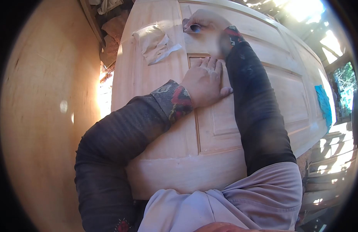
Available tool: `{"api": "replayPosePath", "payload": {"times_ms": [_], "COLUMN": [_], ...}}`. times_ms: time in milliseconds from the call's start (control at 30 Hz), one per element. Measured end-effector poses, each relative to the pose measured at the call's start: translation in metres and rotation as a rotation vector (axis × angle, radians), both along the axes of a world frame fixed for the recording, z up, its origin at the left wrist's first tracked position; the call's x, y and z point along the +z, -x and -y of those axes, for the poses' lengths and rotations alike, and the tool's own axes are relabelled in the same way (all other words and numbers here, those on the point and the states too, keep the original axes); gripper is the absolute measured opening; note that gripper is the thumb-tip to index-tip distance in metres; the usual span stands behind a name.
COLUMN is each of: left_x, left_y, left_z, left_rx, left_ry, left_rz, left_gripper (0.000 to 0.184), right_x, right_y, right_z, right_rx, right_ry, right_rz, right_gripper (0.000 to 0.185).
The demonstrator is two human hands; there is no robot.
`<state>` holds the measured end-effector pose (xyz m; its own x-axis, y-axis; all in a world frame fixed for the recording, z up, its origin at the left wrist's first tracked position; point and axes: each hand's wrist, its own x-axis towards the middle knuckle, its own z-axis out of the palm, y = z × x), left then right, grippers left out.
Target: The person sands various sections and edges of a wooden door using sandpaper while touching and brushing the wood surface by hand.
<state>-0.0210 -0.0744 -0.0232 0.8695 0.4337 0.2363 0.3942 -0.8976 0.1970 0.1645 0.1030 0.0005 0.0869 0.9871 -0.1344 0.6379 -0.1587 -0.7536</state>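
Observation:
A pale wooden door with recessed panels and moulded edges lies in front of me. My left hand rests flat on one of its panels, fingers stretched and close together, thumb out to the side. Farther up the door, my right hand is slightly blurred, with its fingers bent down towards the frame edge of a panel. A small dark, bluish thing shows under the fingers; its kind cannot be made out. Left of the hands, a crumpled beige sheet with a whitish torn edge lies on the door.
A tall smooth wooden board stands along the left. A turquoise cloth or sheet hangs at the door's right edge. Slatted wood in patchy sunlight is on the right, and brownish scraps lie behind the door at upper left.

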Motion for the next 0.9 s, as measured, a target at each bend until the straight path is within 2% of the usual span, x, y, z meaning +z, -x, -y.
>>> {"api": "replayPosePath", "payload": {"times_ms": [67,167,267,367,567,667,733,800,867,900], "left_x": [-0.004,-0.005,-0.001,0.0,-0.005,-0.005,-0.002,-0.004,-0.006,-0.007], "left_y": [-0.001,-0.002,-0.001,0.0,-0.002,-0.002,-0.001,0.0,0.0,-0.001], "left_z": [-0.001,-0.002,-0.002,-0.001,-0.005,-0.003,-0.002,-0.001,-0.001,-0.002], "left_rx": [0.006,0.009,0.005,0.01,-0.02,-0.007,0.0,0.004,0.006,-0.001], "left_ry": [-0.038,-0.047,-0.028,-0.026,-0.043,-0.034,-0.043,-0.04,-0.033,-0.041], "left_rz": [0.026,0.017,-0.019,-0.008,0.014,0.041,-0.002,-0.002,0.044,0.057], "left_gripper": [0.079,0.079,0.08,0.081,0.08,0.08,0.08,0.079,0.078,0.078], "right_x": [-0.009,-0.089,0.005,0.009,-0.046,-0.009,0.026,0.017,-0.023,-0.02], "right_y": [0.008,-0.048,-0.003,-0.027,0.002,0.005,0.008,-0.015,-0.059,-0.053], "right_z": [0.001,-0.098,-0.007,0.0,-0.042,-0.031,0.01,0.007,-0.057,-0.053], "right_rx": [-0.156,-0.045,0.082,0.249,-0.226,0.184,0.189,0.249,0.362,0.302], "right_ry": [-0.15,-0.609,-0.05,0.078,-0.515,-0.257,-0.082,-0.11,-0.354,-0.315], "right_rz": [-0.247,0.584,0.318,0.078,0.66,0.828,0.51,0.575,1.027,0.874], "right_gripper": [0.02,0.018,0.022,0.024,0.025,0.027,0.028,0.027,0.027,0.026]}}
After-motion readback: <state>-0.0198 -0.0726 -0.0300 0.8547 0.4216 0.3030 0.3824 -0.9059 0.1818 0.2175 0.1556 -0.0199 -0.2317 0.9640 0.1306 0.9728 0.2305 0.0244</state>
